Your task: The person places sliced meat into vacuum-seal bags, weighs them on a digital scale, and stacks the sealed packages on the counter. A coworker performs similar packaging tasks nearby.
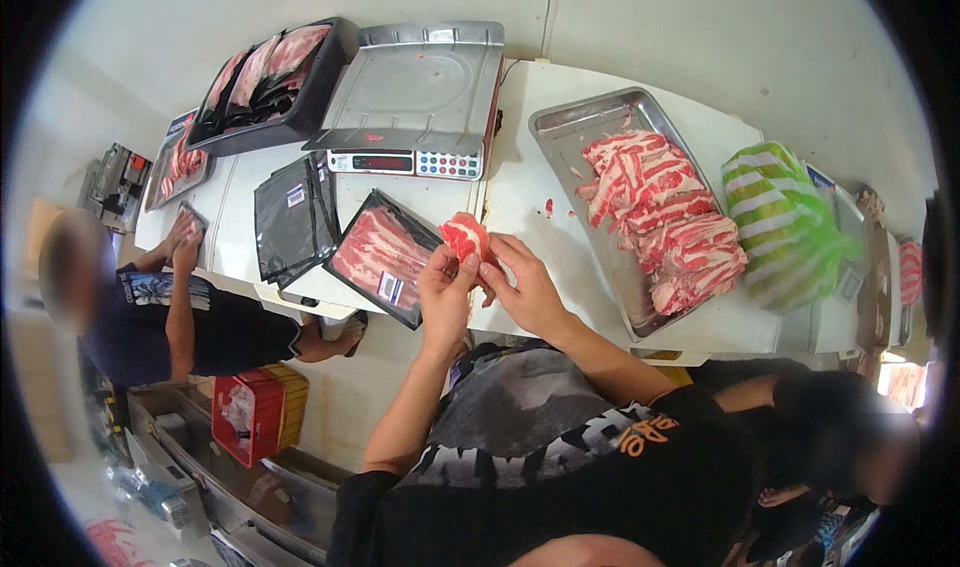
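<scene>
Over the table's front edge, my left hand (445, 292) pinches a thin red-and-white meat slice (462, 233) between thumb and fingers. My right hand (530, 289) is closed on the slice's right side, where part of it hangs below the fingers. Just left of my hands lies a black tray of meat slices (383, 255), filled with overlapping strips and bearing a small label. To the right, a metal pan (590, 229) holds a heap of loose sliced meat (660, 217).
A scale (415, 92) stands behind the filled tray. Several flat black trays (285, 217) lie left of it; a black bin (265, 132) holds packed meat. A green-striped bag (780, 227) sits right. Co-workers stand at left (150, 317) and right (830, 417).
</scene>
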A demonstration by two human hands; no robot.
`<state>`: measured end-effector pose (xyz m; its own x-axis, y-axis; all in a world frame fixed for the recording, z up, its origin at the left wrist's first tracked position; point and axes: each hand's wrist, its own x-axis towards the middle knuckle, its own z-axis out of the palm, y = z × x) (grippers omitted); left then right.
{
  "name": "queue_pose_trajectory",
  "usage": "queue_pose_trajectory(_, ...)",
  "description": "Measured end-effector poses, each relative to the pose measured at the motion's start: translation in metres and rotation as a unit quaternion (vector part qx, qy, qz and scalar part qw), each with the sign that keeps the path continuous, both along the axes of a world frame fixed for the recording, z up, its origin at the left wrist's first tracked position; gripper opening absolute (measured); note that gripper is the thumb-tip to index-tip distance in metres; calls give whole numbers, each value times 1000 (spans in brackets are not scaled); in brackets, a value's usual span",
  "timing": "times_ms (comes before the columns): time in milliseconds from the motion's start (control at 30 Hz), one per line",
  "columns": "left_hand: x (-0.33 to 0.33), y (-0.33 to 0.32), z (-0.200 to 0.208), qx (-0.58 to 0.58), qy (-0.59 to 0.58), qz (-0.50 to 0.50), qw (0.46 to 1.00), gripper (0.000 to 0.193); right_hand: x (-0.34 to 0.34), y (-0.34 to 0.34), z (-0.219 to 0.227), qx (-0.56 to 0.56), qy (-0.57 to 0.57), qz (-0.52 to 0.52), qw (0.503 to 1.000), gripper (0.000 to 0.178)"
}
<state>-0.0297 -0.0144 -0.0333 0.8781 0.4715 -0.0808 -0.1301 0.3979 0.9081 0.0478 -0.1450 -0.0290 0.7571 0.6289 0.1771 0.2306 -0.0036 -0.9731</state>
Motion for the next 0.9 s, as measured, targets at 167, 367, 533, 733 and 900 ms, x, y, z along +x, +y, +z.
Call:
queue_pose_trajectory(167, 6, 2, -12, 79, 21, 3, 997, 10, 5, -3, 8, 37, 109, 37, 993, 22)
queue_pose_trajectory(367, 19, -9, -3, 137, 26, -2, 990, 22, 13, -19, -5, 42, 132, 19, 990, 15)
queue_pose_trajectory(533, 24, -16, -2, 100, 2, -60, 993, 64, 10, -41, -9, -10, 6, -12, 1000, 13)
queue_pose_trajectory(733, 28, -28, 5, 137, 24, -107, 984, 34, 0, -52, -19, 33, 23, -47, 998, 9)
queue_pose_trajectory(900, 34, -39, 4, 138, 27, -80, 987, 13, 5, -68, -7, 7, 21, -41, 999, 15)
